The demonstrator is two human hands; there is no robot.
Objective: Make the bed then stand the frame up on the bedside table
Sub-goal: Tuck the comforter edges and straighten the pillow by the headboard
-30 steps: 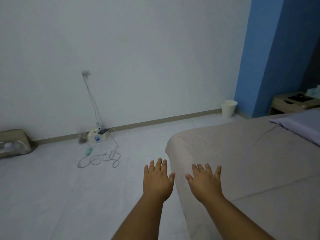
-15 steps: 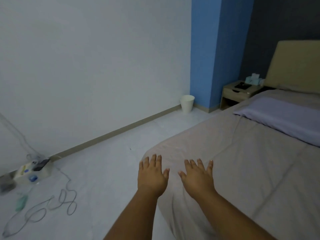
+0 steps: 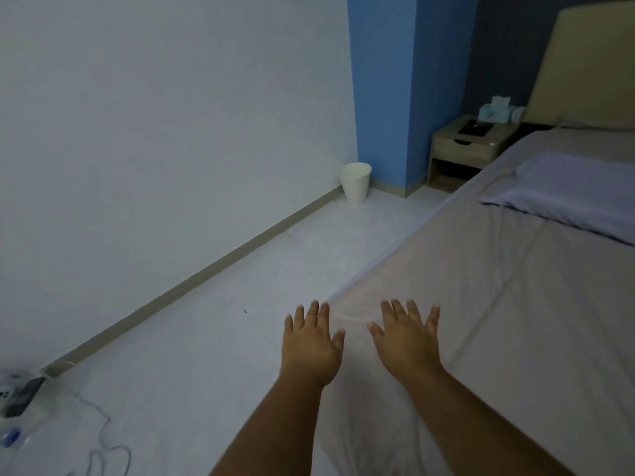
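Observation:
The bed (image 3: 536, 304) fills the right side, covered by a smooth beige quilt, with a lilac pillow (image 3: 570, 190) near the beige headboard (image 3: 584, 63). My left hand (image 3: 311, 343) and my right hand (image 3: 407, 340) are stretched out flat, palms down, fingers apart, over the bed's near left corner, holding nothing. The wooden bedside table (image 3: 464, 149) stands at the far end beside the headboard. A dark flat thing (image 3: 474, 127), perhaps the frame, lies on its top.
A tissue pack (image 3: 494, 109) sits on the bedside table. A white bin (image 3: 355, 182) stands by the blue wall corner. A power strip with a phone (image 3: 19, 400) and loose cables (image 3: 103, 451) lies on the floor at the lower left.
My view has swung right toward the head of the bed, bringing the headboard and bedside table closer. Both hands stay spread flat over the bed's corner.

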